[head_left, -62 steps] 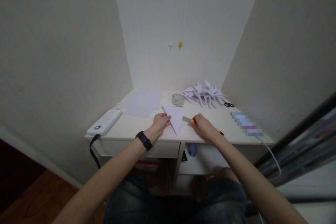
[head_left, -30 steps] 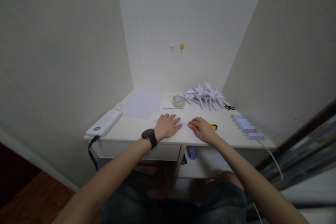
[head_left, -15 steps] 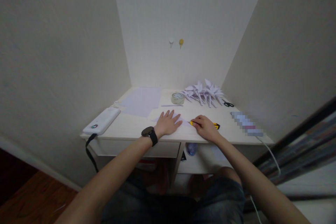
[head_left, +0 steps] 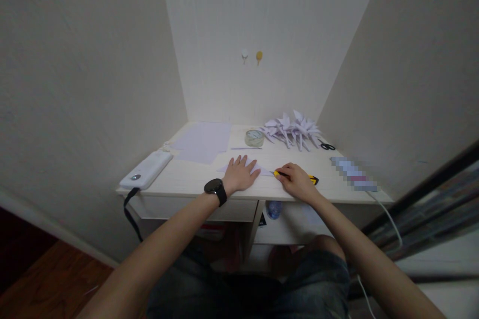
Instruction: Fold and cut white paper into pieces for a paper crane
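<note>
My left hand [head_left: 241, 174] lies flat with fingers spread on a folded white sheet of paper [head_left: 265, 171], pressing it against the desk. The paper looks triangular, and my palm covers much of it. In my right hand [head_left: 297, 181] is a yellow and black utility knife [head_left: 314, 180], gripped low over the desktop. Its blade end points left and meets the paper's right corner. Whether the blade is inside the fold, I cannot tell.
Loose paper sheets [head_left: 204, 142] lie at the back left, near a white device [head_left: 146, 170]. A tape roll [head_left: 254, 138], folded paper pieces [head_left: 292, 129] and black scissors [head_left: 328, 146] sit along the back. A blurred phone-like object [head_left: 352, 174] with a cable lies right.
My right hand has drawn the knife slightly to the right, towards the paper's corner. My left hand stays pressed on the paper. The view has shifted a little.
</note>
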The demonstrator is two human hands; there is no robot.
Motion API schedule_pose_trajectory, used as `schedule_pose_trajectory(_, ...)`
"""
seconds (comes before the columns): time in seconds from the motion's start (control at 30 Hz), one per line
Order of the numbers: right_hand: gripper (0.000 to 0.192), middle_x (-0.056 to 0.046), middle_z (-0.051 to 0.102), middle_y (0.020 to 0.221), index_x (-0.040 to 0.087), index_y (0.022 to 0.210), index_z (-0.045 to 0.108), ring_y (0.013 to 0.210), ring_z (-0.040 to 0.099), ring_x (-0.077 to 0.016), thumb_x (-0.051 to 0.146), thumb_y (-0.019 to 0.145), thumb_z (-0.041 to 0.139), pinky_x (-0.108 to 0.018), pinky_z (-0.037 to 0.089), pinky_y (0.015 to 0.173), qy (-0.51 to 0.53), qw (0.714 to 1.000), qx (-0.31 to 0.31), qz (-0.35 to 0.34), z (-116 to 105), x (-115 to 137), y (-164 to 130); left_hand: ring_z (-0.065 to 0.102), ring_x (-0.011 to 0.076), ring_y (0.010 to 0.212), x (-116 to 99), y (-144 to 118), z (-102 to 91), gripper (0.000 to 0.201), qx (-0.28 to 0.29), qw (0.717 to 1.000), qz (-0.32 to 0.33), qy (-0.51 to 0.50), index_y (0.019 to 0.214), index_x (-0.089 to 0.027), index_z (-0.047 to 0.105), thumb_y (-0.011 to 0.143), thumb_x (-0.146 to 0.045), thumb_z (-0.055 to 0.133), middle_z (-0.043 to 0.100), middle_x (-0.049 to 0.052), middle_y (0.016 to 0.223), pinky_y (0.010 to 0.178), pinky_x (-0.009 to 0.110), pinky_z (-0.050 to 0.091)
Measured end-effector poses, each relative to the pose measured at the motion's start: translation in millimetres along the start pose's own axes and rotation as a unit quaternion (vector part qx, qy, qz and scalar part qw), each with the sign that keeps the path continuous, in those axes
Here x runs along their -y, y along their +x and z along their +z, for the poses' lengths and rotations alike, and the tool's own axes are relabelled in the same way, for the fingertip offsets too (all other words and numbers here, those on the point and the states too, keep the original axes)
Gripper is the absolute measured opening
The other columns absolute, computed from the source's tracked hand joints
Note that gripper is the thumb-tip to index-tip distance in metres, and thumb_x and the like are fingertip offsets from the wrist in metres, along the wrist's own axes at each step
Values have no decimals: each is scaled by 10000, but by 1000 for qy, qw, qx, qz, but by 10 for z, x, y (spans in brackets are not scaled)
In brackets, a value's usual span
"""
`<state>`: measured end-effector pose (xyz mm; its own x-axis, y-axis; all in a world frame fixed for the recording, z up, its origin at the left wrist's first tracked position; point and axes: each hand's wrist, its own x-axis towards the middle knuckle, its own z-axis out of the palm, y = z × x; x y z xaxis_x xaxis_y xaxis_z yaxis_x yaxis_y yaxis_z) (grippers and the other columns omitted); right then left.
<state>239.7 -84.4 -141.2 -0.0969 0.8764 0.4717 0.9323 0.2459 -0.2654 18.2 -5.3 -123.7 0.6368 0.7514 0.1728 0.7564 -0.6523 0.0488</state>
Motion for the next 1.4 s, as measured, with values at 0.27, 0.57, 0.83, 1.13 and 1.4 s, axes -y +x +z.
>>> schedule_pose_trajectory(0.27, 248, -106, 673, 962, 174, 1042, 743, 914, 593, -221, 235, 900, 549, -335, 460, 843, 23, 999, 9, -20, -9, 62, 17, 228, 382, 1448, 5, 16, 39, 693, 6, 1000, -1, -1, 1510, -234, 336, 958, -614, 159, 283, 142, 1580, 1141, 566, 152)
schedule_pose_trajectory(0.57, 280, -114, 653, 1020, 195, 1103, 732, 934, 571, -233, 204, 908, 532, -359, 465, 840, 13, 998, 18, -58, 49, -39, 13, 178, 369, 1467, 14, 41, 4, 704, 40, 999, -4, -9, 1530, -234, 291, 956, -615, 149, 228, 132, 1601, 1157, 562, 131)
schedule_pose_trajectory(0.83, 289, -106, 660, 1017, 219, 1100, 743, 937, 587, -234, 190, 899, 537, -372, 483, 846, 24, 997, 15, -75, 74, -99, 39, 154, 362, 1474, 43, 55, 3, 677, 53, 998, 0, -21, 1530, -248, 292, 966, -581, 119, 209, 108, 1608, 1161, 562, 113)
schedule_pose_trajectory(1.13, 299, -92, 678, 1033, 228, 1100, 743, 965, 592, -230, 162, 880, 552, -368, 486, 860, 33, 995, 31, -89, 43, -139, 63, 137, 353, 1479, 64, 66, -9, 681, 70, 997, 8, -33, 1534, -264, 279, 964, -586, 91, 203, 95, 1611, 1163, 569, 101)
schedule_pose_trajectory(1.4, 303, -93, 679, 1040, 248, 1106, 739, 974, 603, -226, 171, 897, 532, -388, 487, 881, 61, 991, 35, -111, 46, -201, 59, 133, 350, 1481, 78, 73, 7, 658, 69, 997, 12, -33, 1532, -268, 282, 971, -569, 116, 202, 87, 1610, 1158, 581, 99)
